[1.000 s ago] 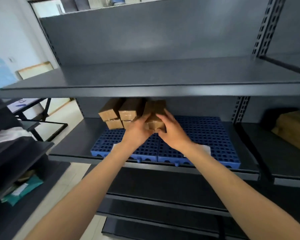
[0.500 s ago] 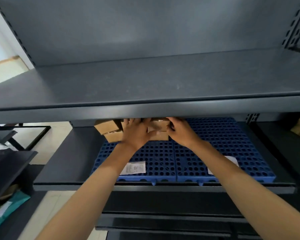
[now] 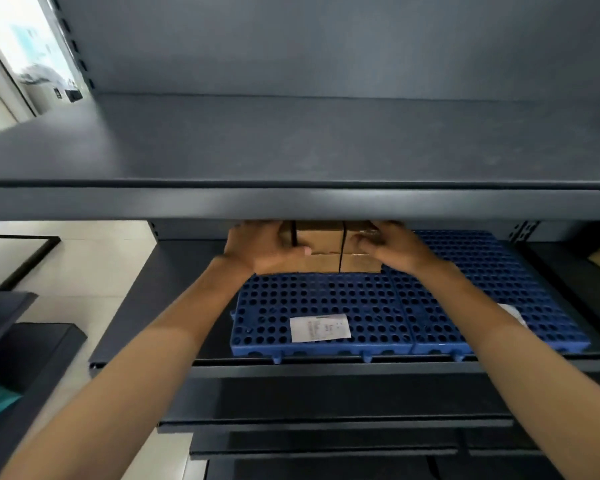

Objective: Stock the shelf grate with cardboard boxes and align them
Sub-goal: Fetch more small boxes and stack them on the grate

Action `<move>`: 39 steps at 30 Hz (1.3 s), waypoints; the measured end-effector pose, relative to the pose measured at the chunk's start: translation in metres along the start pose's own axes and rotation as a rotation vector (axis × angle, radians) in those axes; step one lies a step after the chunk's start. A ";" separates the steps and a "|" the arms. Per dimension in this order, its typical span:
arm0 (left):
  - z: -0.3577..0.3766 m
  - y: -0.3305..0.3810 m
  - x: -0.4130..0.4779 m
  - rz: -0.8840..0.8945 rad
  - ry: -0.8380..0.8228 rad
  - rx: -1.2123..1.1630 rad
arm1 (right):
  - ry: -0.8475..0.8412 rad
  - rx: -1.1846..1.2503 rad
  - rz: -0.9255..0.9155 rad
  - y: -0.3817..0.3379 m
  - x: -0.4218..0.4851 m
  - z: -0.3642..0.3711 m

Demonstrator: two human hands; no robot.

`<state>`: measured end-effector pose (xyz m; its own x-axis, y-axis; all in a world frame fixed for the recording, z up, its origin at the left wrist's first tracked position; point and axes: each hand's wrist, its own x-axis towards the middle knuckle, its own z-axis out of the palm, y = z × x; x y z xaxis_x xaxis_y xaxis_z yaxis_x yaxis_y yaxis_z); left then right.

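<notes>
Both hands squeeze the boxes (image 3: pixel 321 247) mid-frame: left hand (image 3: pixel 260 245) and right hand (image 3: pixel 394 245) grip opposite sides, squaring them on the blue grate (image 3: pixel 326 299).

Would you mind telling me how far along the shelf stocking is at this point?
Done: a few cardboard boxes stand stacked at the back left of the blue grate. In hand: the left hand and right hand press on the stack from either side, squaring it up. Left: most of the grate, the front and the whole right half, holds no boxes yet; only a paper label lies there.
</notes>
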<state>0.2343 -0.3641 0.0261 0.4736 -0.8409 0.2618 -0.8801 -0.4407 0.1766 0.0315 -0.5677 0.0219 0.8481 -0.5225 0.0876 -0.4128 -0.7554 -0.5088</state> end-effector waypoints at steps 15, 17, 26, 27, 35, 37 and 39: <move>0.009 0.005 0.010 0.252 0.076 0.111 | 0.104 -0.586 -0.129 -0.036 -0.004 0.005; 0.012 0.005 0.009 0.239 0.071 0.089 | 0.109 -0.570 -0.150 -0.037 -0.007 0.006; 0.015 0.008 0.012 0.239 0.010 0.095 | 0.135 -0.603 -0.143 -0.042 -0.004 0.014; 0.014 0.008 0.012 0.248 0.000 0.099 | 0.135 -0.610 -0.146 -0.043 -0.004 0.013; 0.007 0.010 0.010 0.279 0.090 0.115 | 0.114 -0.745 -0.087 -0.043 -0.006 0.013; 0.007 0.012 0.011 0.275 0.099 0.101 | 0.113 -0.747 -0.073 -0.045 -0.005 0.014; 0.005 0.013 0.011 0.277 0.098 0.125 | 0.106 -0.742 -0.065 -0.045 -0.004 0.012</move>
<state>0.2282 -0.3808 0.0262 0.2114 -0.9028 0.3745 -0.9703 -0.2398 -0.0305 0.0507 -0.5267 0.0339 0.8575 -0.4744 0.1989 -0.5099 -0.8349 0.2072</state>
